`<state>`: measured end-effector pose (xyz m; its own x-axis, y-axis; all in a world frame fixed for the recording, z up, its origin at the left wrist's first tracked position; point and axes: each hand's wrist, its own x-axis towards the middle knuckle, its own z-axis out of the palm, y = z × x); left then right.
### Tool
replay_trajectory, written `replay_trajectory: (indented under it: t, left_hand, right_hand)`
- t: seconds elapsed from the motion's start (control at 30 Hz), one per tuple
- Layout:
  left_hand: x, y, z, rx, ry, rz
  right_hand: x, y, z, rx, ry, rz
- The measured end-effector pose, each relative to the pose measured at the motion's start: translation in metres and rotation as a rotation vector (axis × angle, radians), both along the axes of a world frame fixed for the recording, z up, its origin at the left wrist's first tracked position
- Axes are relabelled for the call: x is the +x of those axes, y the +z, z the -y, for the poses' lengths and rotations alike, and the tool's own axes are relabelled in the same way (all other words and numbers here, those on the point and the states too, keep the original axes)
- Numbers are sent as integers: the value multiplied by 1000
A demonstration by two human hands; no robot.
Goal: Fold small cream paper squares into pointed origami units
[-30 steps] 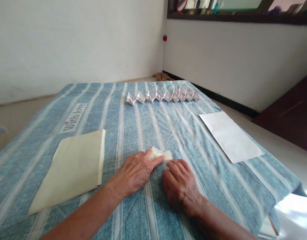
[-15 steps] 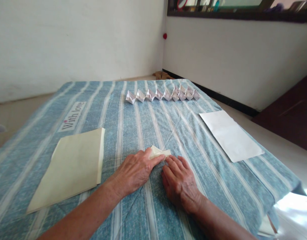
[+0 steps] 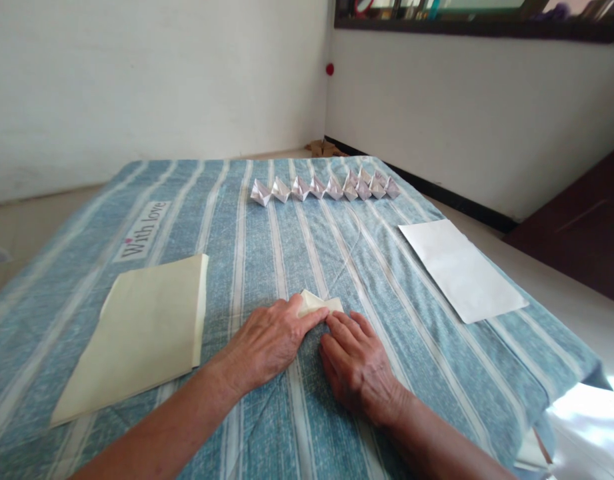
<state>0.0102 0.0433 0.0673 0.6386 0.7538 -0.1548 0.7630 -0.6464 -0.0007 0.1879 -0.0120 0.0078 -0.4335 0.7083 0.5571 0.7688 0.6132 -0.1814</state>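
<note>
Compared with a second ago, the right hand has been brought slightly further in: its fingertips, earlier seen bunched just short of the paper, are now set against the near edge of the folded paper, close by the tip of the left thumb. Little change noted in the left hand; the cream piece is pressed to the striped cloth by it, thumb laid along the near edge, forefinger bent at the left end, a small gap left between the two with paper showing in it. Whether the paper is also pinched from beneath cannot be told. Right fingers loosely curled, kept close together, paper touched at its right part; a grip there cannot be made out, the thumb being hidden. Left of the left fingers, well apart, cream sheets are laid out. Right of the right fingers, a white sheet. Beyond both sets of fingertips, towards the far edge, folded paper shapes are lined up.
</note>
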Motion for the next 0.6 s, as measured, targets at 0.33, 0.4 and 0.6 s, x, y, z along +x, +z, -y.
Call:
replay_trajectory:
  t: [0.33,0.4,0.6]
  left_hand:
    - [-7,-4,-3,-23,66,50]
    - [-11,-7,-5,-27,60,82]
    - [-19,-14,-8,-5,13,192]
  right_hand:
    - [-1,3,-1,-29,-17,-5]
    - [-1,4,-1,-40,-23,8]
    - [0,6,0,-53,0,58]
